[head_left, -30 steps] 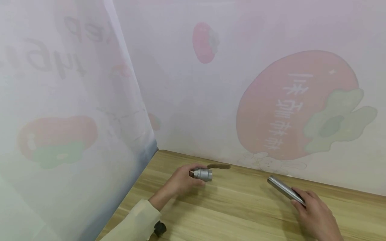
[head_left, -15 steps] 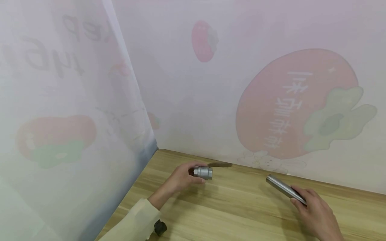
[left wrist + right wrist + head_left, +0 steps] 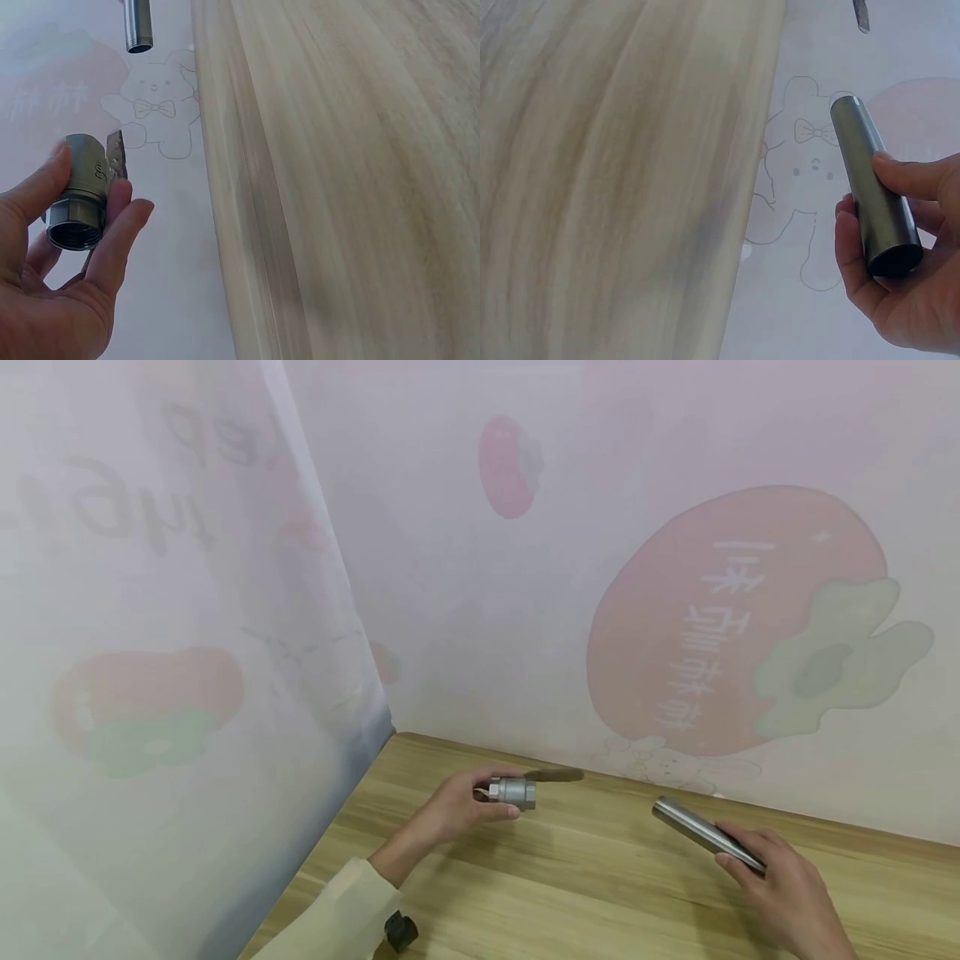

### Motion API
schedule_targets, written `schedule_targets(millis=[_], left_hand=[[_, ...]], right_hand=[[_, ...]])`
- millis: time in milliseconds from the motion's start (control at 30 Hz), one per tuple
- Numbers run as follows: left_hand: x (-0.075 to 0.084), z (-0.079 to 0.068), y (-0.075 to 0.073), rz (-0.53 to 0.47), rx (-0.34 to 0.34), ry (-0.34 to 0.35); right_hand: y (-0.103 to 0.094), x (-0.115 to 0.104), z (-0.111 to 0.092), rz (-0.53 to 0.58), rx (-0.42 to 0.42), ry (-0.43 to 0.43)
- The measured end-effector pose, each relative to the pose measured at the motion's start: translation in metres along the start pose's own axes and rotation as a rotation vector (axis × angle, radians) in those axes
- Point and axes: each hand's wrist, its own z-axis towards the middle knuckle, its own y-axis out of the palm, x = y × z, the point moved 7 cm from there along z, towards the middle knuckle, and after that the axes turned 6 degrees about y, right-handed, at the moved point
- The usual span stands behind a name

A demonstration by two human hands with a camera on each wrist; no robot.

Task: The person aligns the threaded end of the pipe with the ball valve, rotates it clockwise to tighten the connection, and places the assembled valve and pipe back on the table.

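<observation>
- Pinched between thumb and fingers of left hand (image 3: pixel 456 810): metal fitting (image 3: pixel 514 793), above wooden table (image 3: pixel 585 881).
- Gripped in right hand (image 3: pixel 789 887), fingers wrapped round: metal tube (image 3: pixel 701 829), well apart from fitting.
- In left wrist view only: fitting's threaded bore (image 3: pixel 75 235); small side marking (image 3: pixel 99 171), illegible.
- In right wrist view only: tube's dark near end (image 3: pixel 895 261).
- On backdrop (image 3: pixel 450 602), head view: white characters on red fruit print (image 3: pixel 652 610), too faint to transcribe.

The left hand (image 3: pixel 64 315) grips a metal fitting (image 3: pixel 86 169), threaded mouth (image 3: pixel 73 237) showing, a flat handle (image 3: pixel 116 154) alongside, seen against pale cloth (image 3: pixel 176 247) beyond the table's (image 3: pixel 360 180) edge. Higher in view: a printed rabbit (image 3: pixel 154 109), a metal pipe's (image 3: pixel 138 26) end.
</observation>
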Motion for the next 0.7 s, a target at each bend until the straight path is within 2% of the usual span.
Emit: schedule_targets(millis=[167,400,700], left_hand=[[0.0016,-0.0005,0.0016,-0.011,-0.009,0.013],[0.0033,-0.0001,0.0030,-0.009,-0.002,0.018],[0.0059,0.0002,0.0064,-0.038,-0.010,0.015]], right_hand=[[-0.0039,-0.0002,-0.0031,0.040,0.022,-0.005],[-0.0019,0.0014,-0.0031,0.139,-0.079,0.072],[0.0024,0.0086,-0.0026,0.310,-0.174,0.123]])
